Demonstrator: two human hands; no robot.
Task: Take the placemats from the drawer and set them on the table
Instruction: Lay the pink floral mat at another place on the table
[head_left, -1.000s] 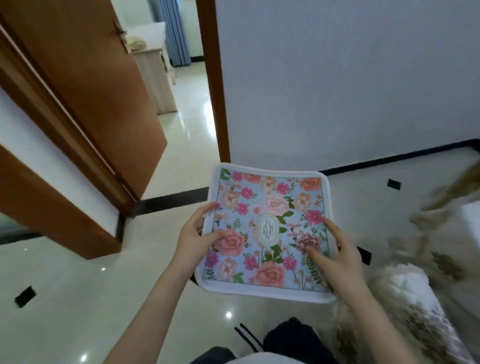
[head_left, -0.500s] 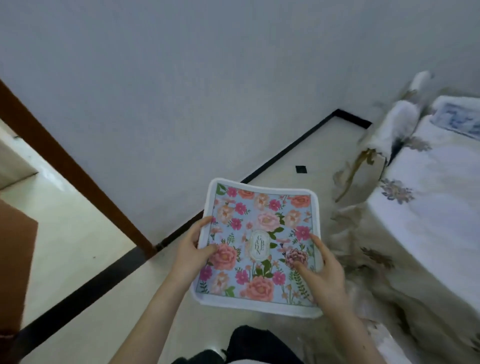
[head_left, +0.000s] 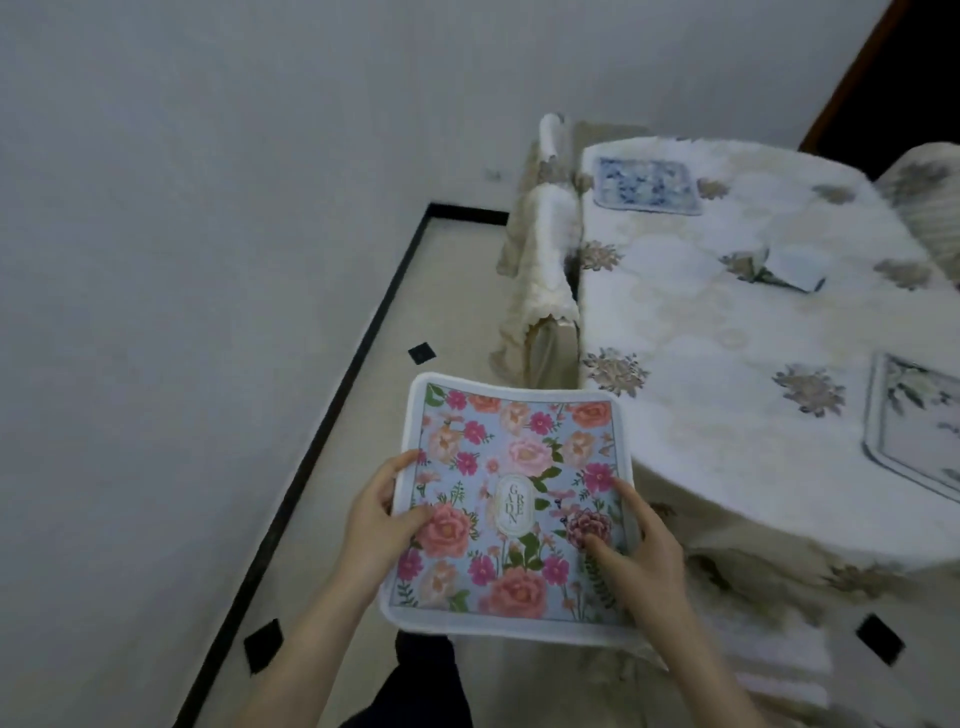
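Observation:
I hold a square floral placemat (head_left: 514, 488), pink and orange flowers on light blue with a white border, flat in front of me. My left hand (head_left: 376, 525) grips its left edge, thumb on top. My right hand (head_left: 641, 553) grips its right edge, fingers spread over the print. It hovers over the floor just left of the table (head_left: 727, 332), which wears a white flowered cloth. A blue-patterned placemat (head_left: 644, 185) lies at the table's far end. Another pale floral placemat (head_left: 914, 421) lies at the right edge, partly cut off.
A folded white paper napkin (head_left: 795, 265) lies mid-table. A chair with a cream cover (head_left: 545, 249) stands at the table's left side. A white wall (head_left: 208, 208) runs along the left with a black floor border. Another covered chair (head_left: 924, 197) is at far right.
My view has swung right from the doorway and wall to the table. The placemat stays in both hands, now close to the table's near left corner.

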